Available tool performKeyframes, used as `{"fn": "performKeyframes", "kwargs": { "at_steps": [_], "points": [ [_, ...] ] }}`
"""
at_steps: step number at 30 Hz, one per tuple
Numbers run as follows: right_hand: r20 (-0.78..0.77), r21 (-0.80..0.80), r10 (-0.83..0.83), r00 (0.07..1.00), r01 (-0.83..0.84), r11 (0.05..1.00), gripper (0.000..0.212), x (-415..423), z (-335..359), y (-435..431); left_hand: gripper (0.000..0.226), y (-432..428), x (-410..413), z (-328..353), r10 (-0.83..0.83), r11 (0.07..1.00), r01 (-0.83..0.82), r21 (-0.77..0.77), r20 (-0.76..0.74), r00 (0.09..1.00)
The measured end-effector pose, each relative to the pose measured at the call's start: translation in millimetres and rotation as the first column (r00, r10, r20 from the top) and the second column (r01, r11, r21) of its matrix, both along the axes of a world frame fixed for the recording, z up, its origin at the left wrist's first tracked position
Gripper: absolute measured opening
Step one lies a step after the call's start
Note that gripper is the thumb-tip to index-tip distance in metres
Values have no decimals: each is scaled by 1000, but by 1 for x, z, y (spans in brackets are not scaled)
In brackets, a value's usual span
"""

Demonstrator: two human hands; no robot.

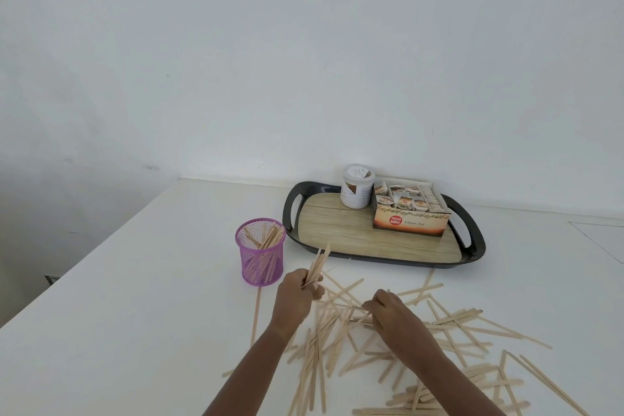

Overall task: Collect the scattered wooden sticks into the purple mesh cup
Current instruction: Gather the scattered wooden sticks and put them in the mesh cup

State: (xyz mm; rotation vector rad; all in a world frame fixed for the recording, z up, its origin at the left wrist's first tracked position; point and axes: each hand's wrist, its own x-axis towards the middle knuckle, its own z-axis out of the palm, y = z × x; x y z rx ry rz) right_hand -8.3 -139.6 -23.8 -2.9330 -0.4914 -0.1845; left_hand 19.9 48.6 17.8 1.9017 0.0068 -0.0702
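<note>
A purple mesh cup [261, 252] stands on the white table with several wooden sticks upright inside it. My left hand [297, 294] is just right of the cup, shut on a small bundle of sticks [317, 265] that points up and away. My right hand [393, 312] rests on the pile of scattered wooden sticks [449, 341], its fingers pinching one stick at its left end. Many more loose sticks lie across the table in front of and to the right of both hands.
A black tray [472, 246] with a wood-pattern floor sits behind the pile, holding a white jar [358, 191] and a box of tea bags [408, 211]. One single stick [256, 316] lies below the cup. The table's left edge runs diagonally.
</note>
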Motion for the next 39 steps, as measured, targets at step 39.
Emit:
{"fn": "performKeyframes", "kwargs": {
  "at_steps": [39],
  "points": [
    [-37,986,-9,999,38,164,18,86,122,150,29,60,68,73,202,971,-107,-213,502,841]
  ]
}}
